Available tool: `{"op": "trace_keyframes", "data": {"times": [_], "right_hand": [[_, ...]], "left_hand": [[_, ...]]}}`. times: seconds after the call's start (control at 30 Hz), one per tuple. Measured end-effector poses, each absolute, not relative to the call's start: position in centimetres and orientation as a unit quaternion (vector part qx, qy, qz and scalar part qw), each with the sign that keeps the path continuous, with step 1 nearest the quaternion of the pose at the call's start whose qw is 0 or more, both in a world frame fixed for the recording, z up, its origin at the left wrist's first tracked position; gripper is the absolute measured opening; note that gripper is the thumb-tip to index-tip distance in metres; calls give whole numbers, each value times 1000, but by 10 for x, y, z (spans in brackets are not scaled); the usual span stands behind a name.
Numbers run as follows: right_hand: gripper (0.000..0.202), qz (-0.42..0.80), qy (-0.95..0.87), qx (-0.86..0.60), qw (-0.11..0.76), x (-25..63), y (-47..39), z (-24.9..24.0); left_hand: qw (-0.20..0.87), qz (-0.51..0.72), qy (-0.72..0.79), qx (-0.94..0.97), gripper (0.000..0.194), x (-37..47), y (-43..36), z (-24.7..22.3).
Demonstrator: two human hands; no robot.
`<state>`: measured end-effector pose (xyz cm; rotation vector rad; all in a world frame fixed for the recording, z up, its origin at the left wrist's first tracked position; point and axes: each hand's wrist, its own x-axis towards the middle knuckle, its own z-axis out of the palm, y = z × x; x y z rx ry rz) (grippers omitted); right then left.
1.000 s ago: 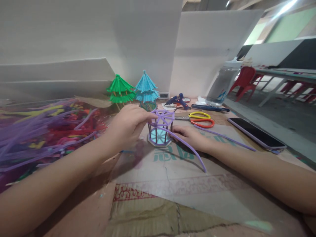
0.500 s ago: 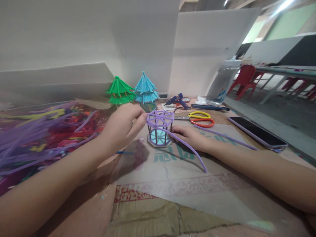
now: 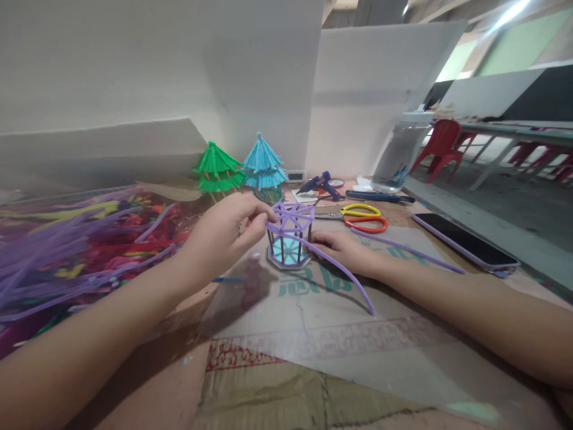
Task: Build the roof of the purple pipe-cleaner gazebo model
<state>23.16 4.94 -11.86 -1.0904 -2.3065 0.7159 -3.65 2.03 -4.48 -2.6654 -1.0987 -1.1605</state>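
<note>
A small eight-sided pavilion model [image 3: 290,216] stands upright, with a purple spoked top, dark posts and a light-blue base [image 3: 289,251]. My left hand [image 3: 233,230] is closed at the left of its top rim, thumb and forefinger pinching the purple pipe cleaner there. This pipe cleaner [image 3: 340,264] crosses the front of the rim, and its loose end curves down to the right. My right hand [image 3: 340,249] rests on the cardboard, fingers curled against the model's right-hand posts and base; its fingertips are partly hidden.
Scissors [image 3: 364,218] and a cut purple pipe cleaner [image 3: 409,251] lie right of the model, with a phone [image 3: 465,240] beyond. Behind are a glue gun [image 3: 323,185], a cutter knife [image 3: 380,196], a bottle [image 3: 403,152], and green [image 3: 218,167] and blue [image 3: 264,161] pavilions. Pipe cleaners [image 3: 89,251] heap left.
My left fingertips have shifted slightly right and down along the model's top rim. My right hand stays against the model, and the pipe cleaner's loose end is nearly unmoved.
</note>
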Motion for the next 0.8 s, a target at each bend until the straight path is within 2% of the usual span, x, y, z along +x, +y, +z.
{"op": "trace_keyframes", "data": {"times": [0.33, 0.5, 0.63, 0.8], "right_hand": [[27, 253, -849, -396, 243, 232, 50, -120], [26, 264, -845, -399, 238, 232, 51, -122], [27, 260, -847, -399, 237, 232, 51, -121], [27, 261, -846, -399, 239, 232, 49, -120]], "left_hand": [[-30, -379, -369, -848, 15, -35, 9, -36], [31, -369, -353, -859, 41, -39, 17, -38], [111, -364, -294, -877, 24, -41, 29, -49], [155, -341, -263, -889, 25, -39, 34, -60]]}}
